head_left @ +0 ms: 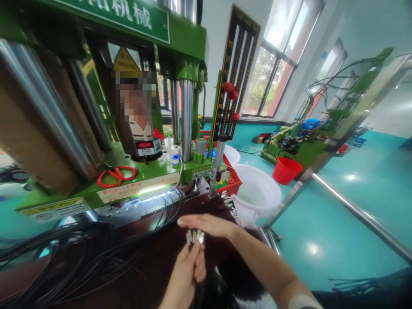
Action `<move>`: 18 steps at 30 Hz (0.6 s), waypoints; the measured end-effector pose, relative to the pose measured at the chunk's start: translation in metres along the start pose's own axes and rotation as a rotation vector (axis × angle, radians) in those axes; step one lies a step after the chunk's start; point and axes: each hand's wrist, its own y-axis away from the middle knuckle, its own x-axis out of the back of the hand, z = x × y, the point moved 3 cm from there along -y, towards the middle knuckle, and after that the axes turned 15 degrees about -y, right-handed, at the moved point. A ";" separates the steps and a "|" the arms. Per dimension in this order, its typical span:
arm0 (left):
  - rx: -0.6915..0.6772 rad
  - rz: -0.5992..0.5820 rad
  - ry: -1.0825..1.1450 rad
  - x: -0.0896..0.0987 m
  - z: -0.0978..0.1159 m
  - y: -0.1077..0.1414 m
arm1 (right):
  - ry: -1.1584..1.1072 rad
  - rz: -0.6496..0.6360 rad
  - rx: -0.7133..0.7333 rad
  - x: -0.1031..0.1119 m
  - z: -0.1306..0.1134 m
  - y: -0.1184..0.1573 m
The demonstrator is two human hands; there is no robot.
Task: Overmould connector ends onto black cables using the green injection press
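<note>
My left hand [189,266] is closed around a small bundle of black cables, just above the dark red table [154,253]. Several silvery cable connectors [195,237] stick up out of its fingers. My right hand [206,224] lies flat above them with its fingers stretched out to the left. Its palm side is over the connector tips; whether it touches them I cannot tell. Many loose black cables [80,249] spread over the table on the left. More connector ends [229,201] lie at the table's right edge, beyond my right hand.
A green press machine [193,56] stands in front, with red-handled scissors [117,176] and a blue-and-white tape roll [175,159] on its bed. To the right are a white tub [273,189], a red bucket [286,170] and a metal frame bar [360,214].
</note>
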 end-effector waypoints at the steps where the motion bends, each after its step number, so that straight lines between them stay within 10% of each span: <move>1: -0.033 0.051 0.027 0.008 0.004 -0.001 | 0.196 0.128 -0.031 0.009 0.004 -0.012; 5: -0.161 0.223 0.076 0.041 0.016 0.001 | 0.789 0.434 -0.162 0.038 0.021 -0.058; 11: -0.182 0.271 0.058 0.057 0.013 0.003 | 0.886 0.436 -0.234 0.042 0.039 -0.087; 18: -0.171 0.208 -0.016 0.050 0.016 0.005 | 0.680 0.230 -0.303 0.045 0.022 -0.057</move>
